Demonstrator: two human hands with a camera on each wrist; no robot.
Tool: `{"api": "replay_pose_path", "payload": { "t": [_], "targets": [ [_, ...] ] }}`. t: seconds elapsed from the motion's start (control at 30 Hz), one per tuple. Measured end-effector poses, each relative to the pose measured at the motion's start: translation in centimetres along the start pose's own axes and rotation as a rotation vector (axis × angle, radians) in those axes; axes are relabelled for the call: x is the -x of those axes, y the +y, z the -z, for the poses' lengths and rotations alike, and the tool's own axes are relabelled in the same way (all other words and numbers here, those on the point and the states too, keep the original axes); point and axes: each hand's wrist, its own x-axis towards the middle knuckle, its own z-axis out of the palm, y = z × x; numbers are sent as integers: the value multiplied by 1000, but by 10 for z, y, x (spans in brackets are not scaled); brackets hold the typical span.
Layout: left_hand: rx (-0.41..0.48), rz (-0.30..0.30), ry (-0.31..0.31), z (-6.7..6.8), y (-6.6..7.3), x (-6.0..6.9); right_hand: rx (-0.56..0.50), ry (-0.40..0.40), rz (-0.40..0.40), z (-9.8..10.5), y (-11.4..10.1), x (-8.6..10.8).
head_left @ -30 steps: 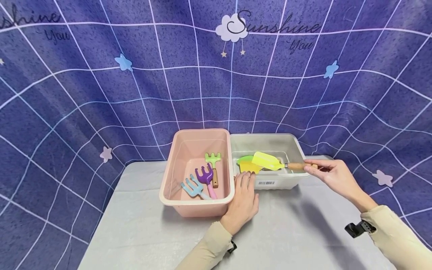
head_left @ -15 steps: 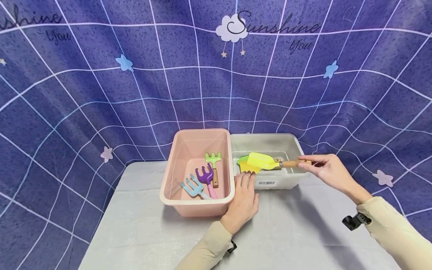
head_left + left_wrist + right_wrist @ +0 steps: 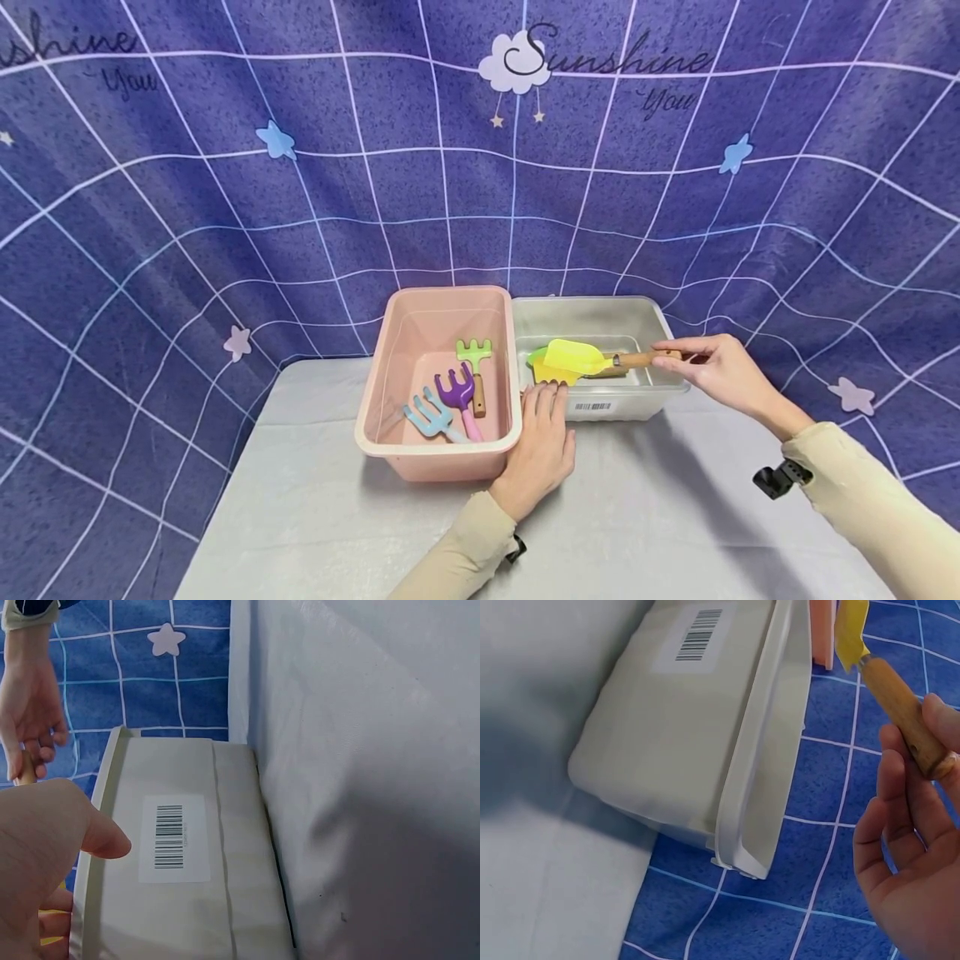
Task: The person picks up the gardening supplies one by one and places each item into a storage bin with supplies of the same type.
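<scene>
My right hand (image 3: 723,375) pinches the wooden handle (image 3: 900,709) of a toy shovel with a bright yellow blade (image 3: 576,357). The shovel is held above the grey bin (image 3: 652,321), blade pointing left. Beneath it in that bin lie a darker yellow blade (image 3: 551,372) and a green one (image 3: 536,356), both partly covered. My left hand (image 3: 542,446) rests its fingers over the grey bin's near rim, beside the pink bin (image 3: 378,367); in the left wrist view its fingertips reach past the rim. In the pink bin lie a green rake (image 3: 474,354), a purple fork (image 3: 456,387) and a light blue fork (image 3: 431,417).
Both bins stand side by side on a table with a pale cloth (image 3: 300,500). A barcode label (image 3: 174,838) is stuck on the grey bin's front wall. Behind hangs a blue curtain (image 3: 375,208) with a grid pattern.
My right hand has moved left with the shovel, whose blade now sits farther left over the grey bin. The left hand has stayed in place.
</scene>
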Motion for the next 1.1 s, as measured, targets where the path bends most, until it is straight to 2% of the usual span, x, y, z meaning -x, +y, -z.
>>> {"api": "replay_pose_path", "payload": {
  "t": [0.4, 0.87, 1.1],
  "targets": [
    [-20, -3, 4, 1, 0, -4, 23, -6, 5, 6, -3, -12],
    [-17, -6, 10, -1, 0, 0, 37, -25, 31, 5, -3, -20],
    [-25, 3, -8, 1, 0, 0, 66, -44, 46, 1, 0, -29]
  ]
}}
